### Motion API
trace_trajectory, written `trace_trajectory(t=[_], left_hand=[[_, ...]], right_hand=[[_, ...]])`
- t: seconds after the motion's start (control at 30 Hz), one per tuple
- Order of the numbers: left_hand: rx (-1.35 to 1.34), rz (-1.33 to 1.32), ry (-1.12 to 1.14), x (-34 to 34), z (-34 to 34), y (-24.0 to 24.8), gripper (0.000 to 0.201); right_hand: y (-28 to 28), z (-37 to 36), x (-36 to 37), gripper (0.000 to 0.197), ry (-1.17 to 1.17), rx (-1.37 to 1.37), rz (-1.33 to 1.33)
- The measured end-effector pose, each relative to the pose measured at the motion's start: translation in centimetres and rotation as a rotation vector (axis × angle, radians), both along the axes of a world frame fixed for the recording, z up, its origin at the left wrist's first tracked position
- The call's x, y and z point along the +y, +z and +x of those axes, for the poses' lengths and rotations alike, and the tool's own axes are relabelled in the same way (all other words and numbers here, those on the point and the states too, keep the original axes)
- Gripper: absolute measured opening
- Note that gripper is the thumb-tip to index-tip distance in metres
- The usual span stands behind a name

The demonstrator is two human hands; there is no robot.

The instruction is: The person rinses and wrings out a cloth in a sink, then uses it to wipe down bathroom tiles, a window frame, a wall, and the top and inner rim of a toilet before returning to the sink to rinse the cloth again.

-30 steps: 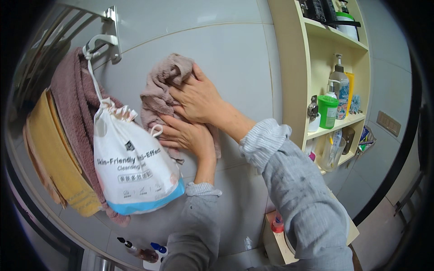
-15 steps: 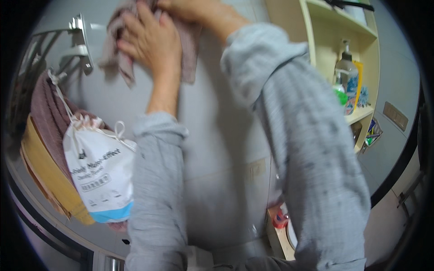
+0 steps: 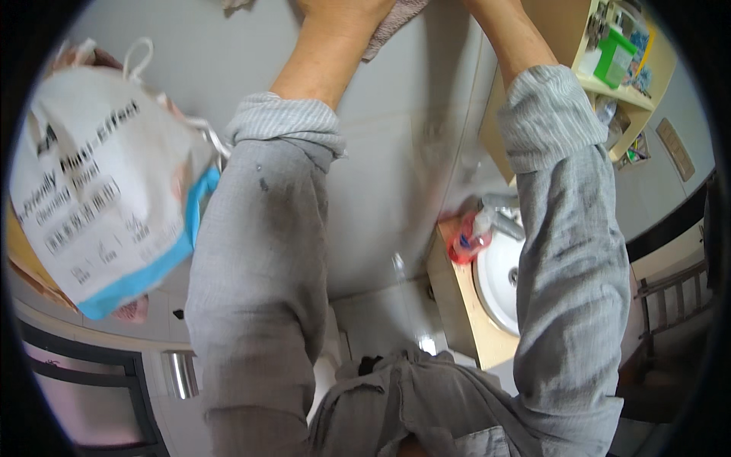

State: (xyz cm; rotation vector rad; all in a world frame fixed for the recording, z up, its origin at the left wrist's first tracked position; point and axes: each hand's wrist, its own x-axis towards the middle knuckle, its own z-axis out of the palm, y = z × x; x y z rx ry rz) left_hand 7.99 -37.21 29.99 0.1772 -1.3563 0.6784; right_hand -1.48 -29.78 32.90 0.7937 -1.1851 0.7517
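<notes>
My left hand (image 3: pixel 352 9) is at the upper edge, with its fingers cut off by the picture. Beside and partly under it, a mauve-grey cloth (image 3: pixel 397 27) shows against the grey tiled wall (image 3: pixel 381 160). Of my right arm, the bare forearm (image 3: pixel 512 34) shows up to about the wrist; the hand itself lies beyond the upper edge. Another bit of mauve cloth (image 3: pixel 234 4) pokes in left of the left hand. Nearest my left sleeve hangs a white drawstring bag (image 3: pixel 145 171) with a blue lower band.
Behind the bag is something yellow (image 3: pixel 21 244). To the right, a cream shelf unit (image 3: pixel 640 97) holds a green container (image 3: pixel 615 59) and bottles. Below it, a white washbasin (image 3: pixel 487 278) with a tap (image 3: pixel 506 223) stands beside a red item (image 3: pixel 466 247). A metal cylinder (image 3: pixel 181 373) is low left.
Both hands have slipped mostly past the upper edge as the view shifted. The bag looks larger and closer, the washbasin has come into sight, and the metal rail is gone from view.
</notes>
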Motion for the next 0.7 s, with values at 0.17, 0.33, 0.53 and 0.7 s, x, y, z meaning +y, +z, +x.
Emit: trace_trajectory(t=[0.17, 0.33, 0.53, 0.7], left_hand=[[-0.124, 0.156, 0.003, 0.7, 1.1, -7.0, 0.064], [-0.266, 0.363, 0.052, -1.1, 4.7, -15.8, 0.048], [-0.378, 0.424, 0.216, -6.2, 10.2, -33.2, 0.046], [-0.877, 0.513, -0.12, -2.5, 11.1, -32.7, 0.032]], right_hand=[[-6.4, 1.4, 1.4, 0.049, 0.08, -0.047, 0.099], [-13.0, 5.7, 0.3, 0.048, 0.412, -0.611, 0.45], [-28.2, 8.8, -3.6, 0.013, 0.649, -0.501, 0.262], [-41.1, 6.5, -0.5, 0.025, 0.316, -0.98, 0.665]])
